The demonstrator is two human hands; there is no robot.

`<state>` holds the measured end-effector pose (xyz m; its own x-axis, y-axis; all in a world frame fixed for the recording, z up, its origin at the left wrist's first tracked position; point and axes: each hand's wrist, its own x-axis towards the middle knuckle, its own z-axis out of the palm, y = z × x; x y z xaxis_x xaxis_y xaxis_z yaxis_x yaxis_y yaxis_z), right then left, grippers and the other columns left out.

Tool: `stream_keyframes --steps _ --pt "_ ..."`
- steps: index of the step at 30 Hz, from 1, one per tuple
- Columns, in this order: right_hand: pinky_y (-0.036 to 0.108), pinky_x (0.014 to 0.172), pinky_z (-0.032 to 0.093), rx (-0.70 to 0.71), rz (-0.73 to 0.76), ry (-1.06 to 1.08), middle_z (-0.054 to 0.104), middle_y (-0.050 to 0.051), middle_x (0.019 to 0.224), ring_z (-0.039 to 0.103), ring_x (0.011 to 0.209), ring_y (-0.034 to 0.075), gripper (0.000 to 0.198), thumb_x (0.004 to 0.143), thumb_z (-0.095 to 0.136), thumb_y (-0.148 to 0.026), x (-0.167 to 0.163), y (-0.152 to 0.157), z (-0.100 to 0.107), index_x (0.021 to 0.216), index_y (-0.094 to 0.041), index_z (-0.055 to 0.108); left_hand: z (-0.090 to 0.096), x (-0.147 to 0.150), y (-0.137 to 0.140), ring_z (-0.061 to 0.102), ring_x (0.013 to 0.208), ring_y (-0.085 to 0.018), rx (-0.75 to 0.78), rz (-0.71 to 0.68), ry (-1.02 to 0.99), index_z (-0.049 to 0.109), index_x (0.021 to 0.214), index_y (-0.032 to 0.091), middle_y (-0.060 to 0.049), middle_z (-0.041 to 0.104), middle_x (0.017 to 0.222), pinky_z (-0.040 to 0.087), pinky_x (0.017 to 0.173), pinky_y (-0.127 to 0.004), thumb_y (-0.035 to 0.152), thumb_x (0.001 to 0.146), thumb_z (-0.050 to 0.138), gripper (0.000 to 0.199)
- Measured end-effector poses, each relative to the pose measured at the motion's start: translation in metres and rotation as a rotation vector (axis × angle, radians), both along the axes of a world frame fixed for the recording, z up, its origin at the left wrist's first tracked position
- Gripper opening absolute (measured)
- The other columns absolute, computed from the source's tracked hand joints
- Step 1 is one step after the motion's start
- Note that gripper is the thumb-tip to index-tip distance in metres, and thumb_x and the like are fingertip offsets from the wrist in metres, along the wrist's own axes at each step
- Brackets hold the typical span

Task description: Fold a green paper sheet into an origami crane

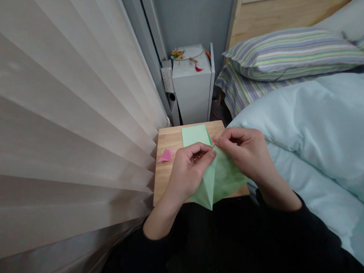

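A creased sheet of light green paper (pixel 229 176) hangs between my hands, with a folded point at its lower end. My left hand (pixel 189 166) is closed, thumb and forefinger pinching the paper near its upper edge. Close beside it, my right hand (pixel 245 150) also pinches the paper's upper part between thumb and fingers. The exact fold under the fingertips is too small to make out. Behind my hands, a flat pale green rectangle of paper (pixel 195 134) lies on the wooden table (pixel 170 139). A small folded pink paper piece (pixel 166 155) rests at the table's left.
Pleated curtains (pixel 78 117) run along the left. Behind the table stands a white cabinet (pixel 193 91) with a round white plate (pixel 193 52) and small colourful items on top. A bed with a pale blue quilt (pixel 320 118) and striped pillow (pixel 295 53) borders the right.
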<state>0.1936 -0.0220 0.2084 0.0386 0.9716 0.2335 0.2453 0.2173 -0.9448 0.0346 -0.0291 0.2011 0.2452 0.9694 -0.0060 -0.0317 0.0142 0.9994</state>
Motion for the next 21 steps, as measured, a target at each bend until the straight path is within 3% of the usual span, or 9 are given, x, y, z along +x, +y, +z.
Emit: stream_keyframes --steps 3,6,10,21 --pt "0.028 0.049 0.027 0.018 -0.058 -0.042 0.036 -0.004 0.05 0.034 0.051 0.01 0.054 0.092 0.068 -0.047 0.002 0.001 0.001 0.051 -0.02 0.047 0.0 0.0 0.0 0.053 0.066 -0.012 -0.007 -0.005 0.0 0.073 0.076 0.017 -0.001 0.066 0.072 0.04 0.063 -0.026 0.033 0.083 0.079 0.018" --pt "0.027 0.051 0.033 -0.02 0.012 -0.009 0.049 -0.001 0.055 0.044 0.055 0.012 0.047 0.094 0.065 -0.051 0.007 0.002 0.002 0.06 -0.019 0.06 -0.002 -0.001 0.001 0.053 0.067 -0.013 -0.009 0.024 -0.021 0.073 0.077 0.017 -0.001 0.067 0.074 0.04 0.063 -0.026 0.033 0.083 0.078 0.018" --pt "0.026 0.055 0.04 -0.065 0.134 0.062 0.065 0.001 0.07 0.055 0.062 0.014 0.021 0.086 0.075 -0.037 0.01 0.002 0.003 0.076 -0.019 0.071 -0.003 -0.003 0.002 0.053 0.067 -0.013 -0.021 0.038 -0.048 0.073 0.077 0.018 -0.001 0.066 0.074 0.04 0.063 -0.026 0.034 0.084 0.077 0.018" --pt "0.025 0.056 0.044 -0.062 0.155 0.036 0.065 0.0 0.066 0.056 0.062 0.013 0.017 0.082 0.072 -0.03 0.006 0.0 0.005 0.07 -0.019 0.067 -0.003 -0.001 0.004 0.059 0.073 -0.014 0.062 0.074 -0.05 0.073 0.077 0.017 -0.003 0.07 0.078 0.047 0.07 -0.026 0.035 0.083 0.081 0.02"
